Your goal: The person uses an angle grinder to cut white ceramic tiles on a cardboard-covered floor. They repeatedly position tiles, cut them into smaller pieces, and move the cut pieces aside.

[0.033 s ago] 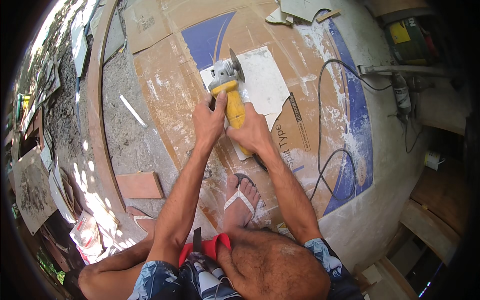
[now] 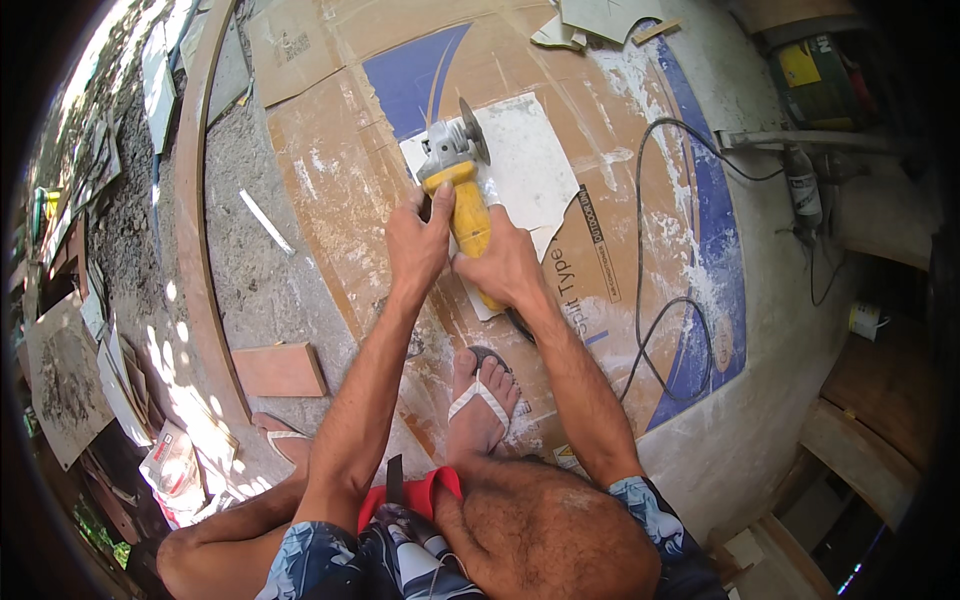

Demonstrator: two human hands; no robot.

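Note:
A yellow and grey angle grinder with a cutting disc at its top end is held in both hands. My left hand is wrapped round the body near the grey head, thumb up. My right hand grips the yellow handle lower down. Beneath the tool lies a broken white board on a sheet of brown and blue cardboard. My feet in white-strapped sandals are below, the right one on the cardboard.
A black cord loops over the cardboard at right. A wooden plank, a short wood block and stacked board offcuts lie at left. Dim shelves with a dark green can and a bottle stand at right.

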